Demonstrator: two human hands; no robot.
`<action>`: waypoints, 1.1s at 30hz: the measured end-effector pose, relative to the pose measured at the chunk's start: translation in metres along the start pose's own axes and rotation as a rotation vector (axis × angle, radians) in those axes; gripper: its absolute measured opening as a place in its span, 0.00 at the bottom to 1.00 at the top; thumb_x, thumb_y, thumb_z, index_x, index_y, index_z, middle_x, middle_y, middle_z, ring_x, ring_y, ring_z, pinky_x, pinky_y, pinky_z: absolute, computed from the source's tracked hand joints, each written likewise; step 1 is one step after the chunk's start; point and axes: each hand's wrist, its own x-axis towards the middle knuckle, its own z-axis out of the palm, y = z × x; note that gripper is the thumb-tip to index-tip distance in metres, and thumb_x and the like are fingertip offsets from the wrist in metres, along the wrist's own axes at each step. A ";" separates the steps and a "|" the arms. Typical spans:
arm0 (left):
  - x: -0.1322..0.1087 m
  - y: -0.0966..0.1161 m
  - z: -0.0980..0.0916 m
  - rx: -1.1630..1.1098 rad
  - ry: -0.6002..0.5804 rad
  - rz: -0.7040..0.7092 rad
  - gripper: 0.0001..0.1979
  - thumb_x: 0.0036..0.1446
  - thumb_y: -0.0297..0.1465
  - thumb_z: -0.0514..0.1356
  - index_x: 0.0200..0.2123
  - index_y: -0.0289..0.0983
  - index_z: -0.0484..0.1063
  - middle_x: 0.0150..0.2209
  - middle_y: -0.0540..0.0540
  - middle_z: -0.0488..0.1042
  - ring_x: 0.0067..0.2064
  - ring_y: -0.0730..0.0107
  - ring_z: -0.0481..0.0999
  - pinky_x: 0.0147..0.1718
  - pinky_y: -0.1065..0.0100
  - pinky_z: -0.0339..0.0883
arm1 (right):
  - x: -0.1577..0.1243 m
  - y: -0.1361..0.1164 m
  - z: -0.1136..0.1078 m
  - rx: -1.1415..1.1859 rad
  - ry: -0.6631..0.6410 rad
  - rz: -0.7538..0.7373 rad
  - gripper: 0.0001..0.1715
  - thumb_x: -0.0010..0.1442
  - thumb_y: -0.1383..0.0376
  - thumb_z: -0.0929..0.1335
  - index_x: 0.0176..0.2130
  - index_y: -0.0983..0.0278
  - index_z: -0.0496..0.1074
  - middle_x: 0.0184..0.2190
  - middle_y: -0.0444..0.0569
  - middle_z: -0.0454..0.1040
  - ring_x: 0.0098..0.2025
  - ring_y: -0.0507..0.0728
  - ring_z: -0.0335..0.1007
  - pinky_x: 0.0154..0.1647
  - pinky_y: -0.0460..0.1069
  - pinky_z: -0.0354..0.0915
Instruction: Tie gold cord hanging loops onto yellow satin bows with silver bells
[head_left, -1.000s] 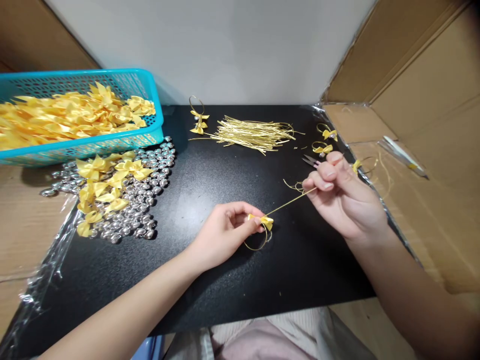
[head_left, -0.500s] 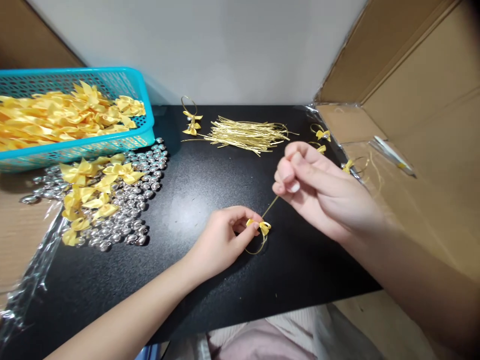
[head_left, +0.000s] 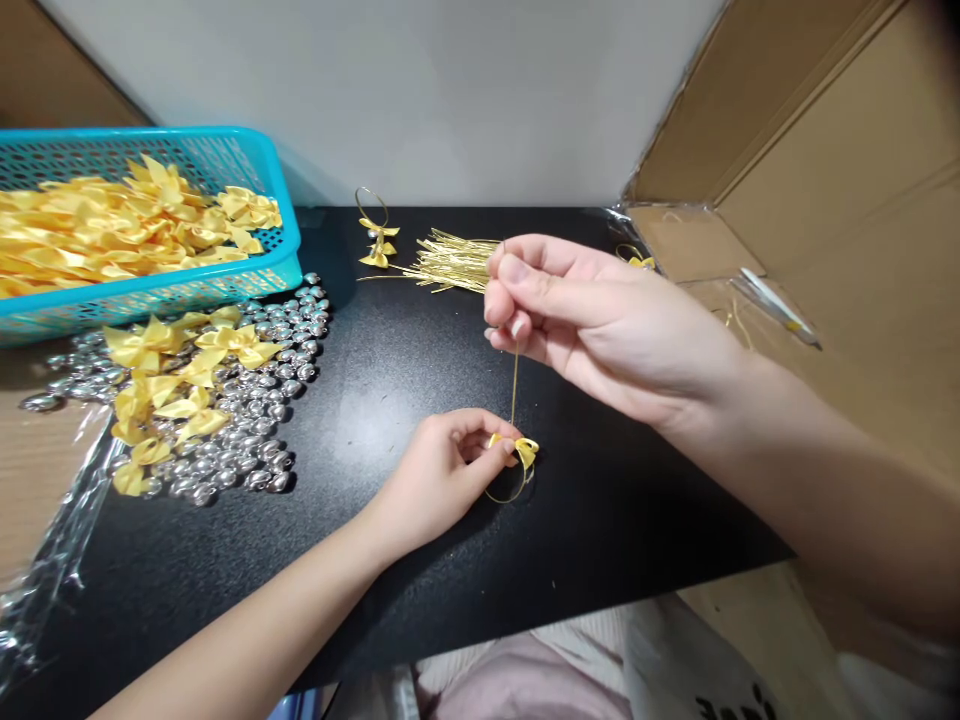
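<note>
My left hand [head_left: 457, 460] rests low over the black table, its thumb and fingertips pinching a yellow ribbon bow [head_left: 527, 450]. Below the bow hangs a loop of gold cord [head_left: 504, 500]. From the bow a straight length of the cord runs up to my right hand [head_left: 570, 310], which is raised and closed in a pinch. The cord's end between those right fingertips is mostly hidden; a thin tip seems to show above them. Behind my right hand lies a bundle of cut gold cords [head_left: 450, 262], partly covered by it.
A blue basket [head_left: 289, 215] of yellow bows stands at the left. Before it are silver beads [head_left: 247, 450] with several bows [head_left: 195, 410] on top. A looped bow piece [head_left: 379, 240] lies at the back. Cardboard [head_left: 825, 200] walls the right, near a white-handled tool [head_left: 776, 305].
My right hand has moved left and a little up, so the cord now stands nearly upright instead of slanting right. My left hand stays on the bow.
</note>
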 end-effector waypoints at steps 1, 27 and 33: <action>0.000 0.000 0.000 -0.004 -0.001 -0.004 0.08 0.56 0.33 0.62 0.34 0.33 0.75 0.34 0.43 0.80 0.34 0.69 0.77 0.35 0.69 0.69 | 0.000 -0.001 0.000 -0.001 0.007 -0.003 0.12 0.64 0.70 0.66 0.28 0.63 0.69 0.23 0.36 0.70 0.25 0.43 0.68 0.35 0.40 0.70; -0.002 0.009 -0.003 -0.128 0.020 -0.132 0.12 0.46 0.32 0.69 0.35 0.33 0.77 0.33 0.44 0.82 0.31 0.71 0.77 0.32 0.72 0.68 | 0.009 0.018 -0.036 0.022 0.163 -0.050 0.04 0.61 0.68 0.69 0.33 0.61 0.70 0.32 0.39 0.74 0.35 0.46 0.72 0.45 0.44 0.71; -0.001 0.007 -0.002 -0.135 0.043 -0.092 0.10 0.50 0.35 0.67 0.33 0.33 0.77 0.32 0.45 0.81 0.32 0.72 0.77 0.34 0.73 0.68 | -0.002 0.020 -0.035 0.052 0.178 -0.082 0.07 0.63 0.72 0.66 0.34 0.61 0.69 0.35 0.37 0.75 0.39 0.45 0.74 0.49 0.43 0.70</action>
